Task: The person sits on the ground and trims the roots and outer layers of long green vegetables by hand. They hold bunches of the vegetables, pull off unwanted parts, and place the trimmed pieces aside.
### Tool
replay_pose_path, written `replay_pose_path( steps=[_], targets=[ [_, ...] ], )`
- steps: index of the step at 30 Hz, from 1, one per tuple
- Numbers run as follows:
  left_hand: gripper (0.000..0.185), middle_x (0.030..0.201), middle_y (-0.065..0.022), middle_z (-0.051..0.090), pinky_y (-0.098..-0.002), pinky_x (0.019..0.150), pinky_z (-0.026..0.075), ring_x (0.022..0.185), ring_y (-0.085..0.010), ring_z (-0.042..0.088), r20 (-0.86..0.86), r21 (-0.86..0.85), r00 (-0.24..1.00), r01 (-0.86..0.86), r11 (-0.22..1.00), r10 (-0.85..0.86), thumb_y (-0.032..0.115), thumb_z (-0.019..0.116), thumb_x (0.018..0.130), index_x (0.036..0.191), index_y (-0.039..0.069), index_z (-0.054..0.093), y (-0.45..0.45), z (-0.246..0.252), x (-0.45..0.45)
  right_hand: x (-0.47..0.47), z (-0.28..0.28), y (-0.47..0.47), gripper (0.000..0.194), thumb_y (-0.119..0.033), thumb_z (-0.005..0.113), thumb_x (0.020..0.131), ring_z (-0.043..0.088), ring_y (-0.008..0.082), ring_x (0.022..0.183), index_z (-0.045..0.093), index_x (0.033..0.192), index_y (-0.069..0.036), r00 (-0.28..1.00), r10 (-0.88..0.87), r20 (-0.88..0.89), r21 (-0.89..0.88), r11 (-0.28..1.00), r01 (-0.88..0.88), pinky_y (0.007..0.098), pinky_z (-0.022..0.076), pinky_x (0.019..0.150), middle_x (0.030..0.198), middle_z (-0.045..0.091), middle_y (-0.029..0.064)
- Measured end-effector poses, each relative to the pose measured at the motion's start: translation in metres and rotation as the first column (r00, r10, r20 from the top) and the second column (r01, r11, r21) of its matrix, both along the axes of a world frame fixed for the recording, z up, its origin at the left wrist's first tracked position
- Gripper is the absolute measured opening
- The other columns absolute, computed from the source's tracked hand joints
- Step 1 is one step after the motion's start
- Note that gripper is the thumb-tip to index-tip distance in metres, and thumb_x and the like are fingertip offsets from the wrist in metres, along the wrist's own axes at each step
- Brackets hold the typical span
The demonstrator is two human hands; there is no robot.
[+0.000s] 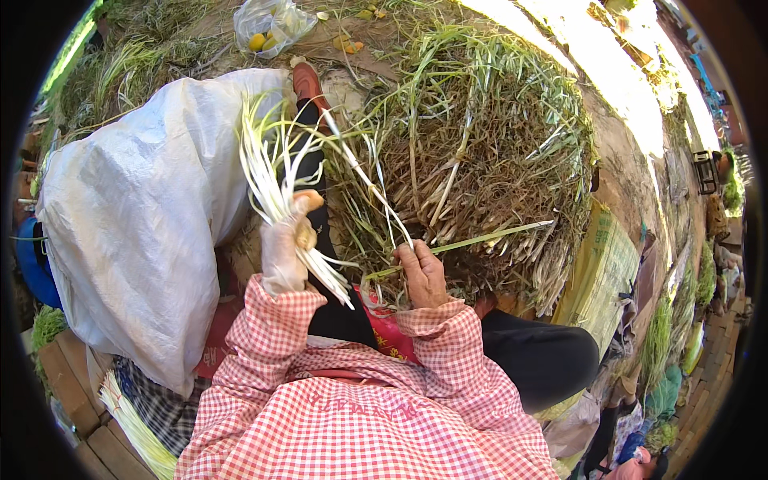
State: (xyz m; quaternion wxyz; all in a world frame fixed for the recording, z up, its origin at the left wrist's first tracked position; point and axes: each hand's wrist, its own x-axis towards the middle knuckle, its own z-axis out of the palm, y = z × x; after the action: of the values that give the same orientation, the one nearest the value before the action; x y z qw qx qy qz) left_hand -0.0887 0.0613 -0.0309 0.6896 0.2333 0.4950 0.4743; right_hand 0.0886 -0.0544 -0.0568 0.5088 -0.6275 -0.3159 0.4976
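Note:
My left hand point(287, 246), in a thin translucent glove, is closed around a bunch of pale, peeled stalks point(270, 186) with yellow-green leafy tips; their cut ends stick out at the lower right. To its right, my bare right hand point(423, 273) pinches a long white stalk point(372, 187) between thumb and fingers. The stalk slants up and left towards an orange-brown shoe. A green leaf blade point(474, 240) passes beside the right fingers. Behind that hand lies a large heap of uncleaned leafy stalks point(498, 138) with brown roots and dry husks.
A big white woven sack point(138, 216) stands at the left. A tied bundle of pale stalks point(135, 426) lies at lower left by wooden boards point(69, 372). A clear plastic bag with yellow fruit point(273, 27) is at the top. Yellow sacking point(606, 270) lies right of the heap.

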Motion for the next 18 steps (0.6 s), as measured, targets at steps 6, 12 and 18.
replay_pose_path(
  steps=[6, 12, 18],
  targets=[
    [0.025, 0.062, 0.0044, 0.055, -0.0181, 0.041, 0.026, 0.042, -0.0028, 0.036, -0.089, -0.114, 0.949, 0.293, 0.949, -0.303, 0.022, 0.072, 0.080, 0.091, 0.000, 0.068, -0.050, 0.007, 0.047, -0.013, 0.012, 0.007, 0.021, -0.021, 0.054, 0.091, 0.056, 0.0412, 0.066, 0.052, 0.088, -0.001, 0.771, 0.300, 0.561, 0.024, 0.926, -0.378, 0.0444, 0.0430, 0.056, 0.072, 0.057, 0.0223],
    [0.016, 0.062, -0.0029, 0.062, -0.0178, 0.035, 0.033, 0.038, -0.0042, 0.044, 0.104, -0.060, 0.953, 0.290, 0.955, -0.283, 0.018, 0.067, 0.085, 0.084, 0.002, 0.066, -0.031, 0.001, 0.044, -0.010, 0.006, 0.001, 0.025, -0.022, 0.049, 0.091, 0.053, 0.0376, 0.051, 0.052, 0.077, -0.002, 0.768, 0.370, 0.523, 0.028, 0.893, -0.449, 0.0443, 0.0422, 0.049, 0.065, 0.055, 0.0194],
    [0.016, 0.061, -0.0009, 0.060, -0.0157, 0.034, 0.031, 0.039, -0.0024, 0.042, 0.054, 0.081, 0.996, -0.079, 0.994, 0.075, 0.018, 0.064, 0.087, 0.087, 0.001, 0.064, 0.020, 0.025, 0.026, 0.006, -0.049, -0.037, 0.025, -0.020, 0.046, 0.093, 0.055, 0.0337, 0.055, 0.051, 0.078, -0.001, 0.779, 0.419, 0.467, -0.236, 0.908, -0.347, 0.0430, 0.0437, 0.054, 0.066, 0.058, 0.0168]
  ],
)
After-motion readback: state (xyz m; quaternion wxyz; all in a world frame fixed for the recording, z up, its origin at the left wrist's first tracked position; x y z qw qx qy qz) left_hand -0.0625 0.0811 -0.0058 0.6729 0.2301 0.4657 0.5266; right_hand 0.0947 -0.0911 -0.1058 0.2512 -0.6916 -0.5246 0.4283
